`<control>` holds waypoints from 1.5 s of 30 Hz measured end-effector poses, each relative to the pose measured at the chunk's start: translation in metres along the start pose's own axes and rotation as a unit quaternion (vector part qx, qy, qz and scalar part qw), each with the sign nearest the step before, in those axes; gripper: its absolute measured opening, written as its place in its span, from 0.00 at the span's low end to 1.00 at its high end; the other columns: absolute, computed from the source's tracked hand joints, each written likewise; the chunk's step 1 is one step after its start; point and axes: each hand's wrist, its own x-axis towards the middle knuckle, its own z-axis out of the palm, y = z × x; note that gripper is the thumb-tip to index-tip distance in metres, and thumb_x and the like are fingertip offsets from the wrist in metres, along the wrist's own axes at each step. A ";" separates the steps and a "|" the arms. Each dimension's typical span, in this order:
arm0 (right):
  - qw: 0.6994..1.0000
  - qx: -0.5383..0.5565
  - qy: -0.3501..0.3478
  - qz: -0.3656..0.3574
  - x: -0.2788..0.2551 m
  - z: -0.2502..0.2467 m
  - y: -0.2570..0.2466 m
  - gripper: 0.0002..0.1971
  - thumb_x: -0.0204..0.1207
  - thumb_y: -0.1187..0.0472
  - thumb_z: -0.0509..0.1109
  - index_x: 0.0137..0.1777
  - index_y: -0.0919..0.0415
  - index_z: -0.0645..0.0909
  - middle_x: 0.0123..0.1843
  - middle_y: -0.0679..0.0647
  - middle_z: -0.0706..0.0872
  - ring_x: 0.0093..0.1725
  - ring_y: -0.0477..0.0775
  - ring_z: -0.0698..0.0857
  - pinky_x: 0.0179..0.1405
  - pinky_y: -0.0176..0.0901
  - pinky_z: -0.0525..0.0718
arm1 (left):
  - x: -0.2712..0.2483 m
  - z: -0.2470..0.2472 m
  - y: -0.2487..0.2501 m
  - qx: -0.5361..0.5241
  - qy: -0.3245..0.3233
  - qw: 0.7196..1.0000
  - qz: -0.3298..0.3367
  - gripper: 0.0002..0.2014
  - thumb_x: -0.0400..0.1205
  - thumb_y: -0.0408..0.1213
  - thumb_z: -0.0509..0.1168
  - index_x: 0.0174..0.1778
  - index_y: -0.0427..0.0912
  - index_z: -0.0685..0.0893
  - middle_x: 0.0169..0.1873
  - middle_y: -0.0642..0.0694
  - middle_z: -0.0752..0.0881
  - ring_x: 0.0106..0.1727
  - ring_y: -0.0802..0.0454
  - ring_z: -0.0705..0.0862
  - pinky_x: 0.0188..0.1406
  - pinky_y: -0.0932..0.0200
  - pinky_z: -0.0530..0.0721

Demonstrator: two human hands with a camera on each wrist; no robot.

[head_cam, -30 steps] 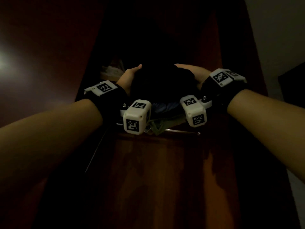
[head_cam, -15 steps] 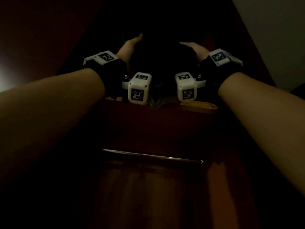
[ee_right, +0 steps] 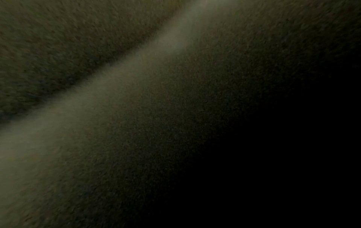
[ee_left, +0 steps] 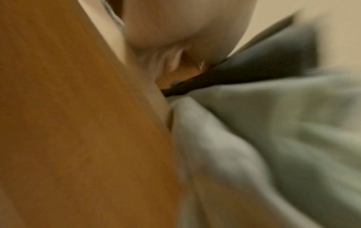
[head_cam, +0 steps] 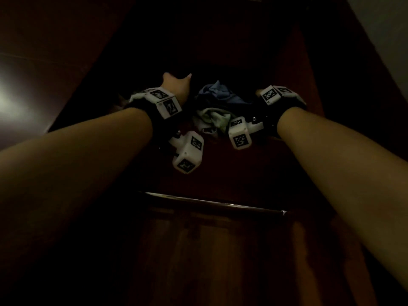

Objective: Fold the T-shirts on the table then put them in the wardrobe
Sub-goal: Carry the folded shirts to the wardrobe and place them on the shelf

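Note:
High in the dark wardrobe, a black T-shirt (head_cam: 223, 70) lies on a shelf above a pile of blue (head_cam: 220, 94) and pale green (head_cam: 213, 120) clothes. My left hand (head_cam: 176, 85) rests against the black shirt's left side with its thumb out. In the blurred left wrist view its fingers (ee_left: 171, 61) touch the black cloth (ee_left: 215, 77) above pale green fabric (ee_left: 273, 123). Only a sliver of my right hand (head_cam: 258, 93) shows at the shirt's right side, behind the wrist marker. Its fingers are hidden, and the right wrist view is dark and noisy.
The shelf's wooden front edge (head_cam: 220, 155) runs below the pile. A metal hanging rail (head_cam: 212, 203) crosses beneath it. A wooden side wall (ee_left: 68, 123) stands close on the left, and the wardrobe's right wall (head_cam: 309, 85) is close to my right wrist.
Both hands have pushed the black shirt deeper onto the shelf. The blue and green clothes under it now show between my wrists, and the left wrist has rolled.

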 end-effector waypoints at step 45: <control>0.968 0.210 0.052 -0.126 0.004 0.048 -0.011 0.20 0.78 0.55 0.68 0.70 0.50 0.76 0.66 0.56 0.82 0.62 0.59 0.82 0.49 0.43 0.75 | -0.073 0.026 -0.014 0.324 -0.128 0.910 0.226 0.31 0.83 0.51 0.59 0.82 0.54 0.57 0.84 0.44 0.51 0.82 0.40 0.53 0.76 0.38 0.60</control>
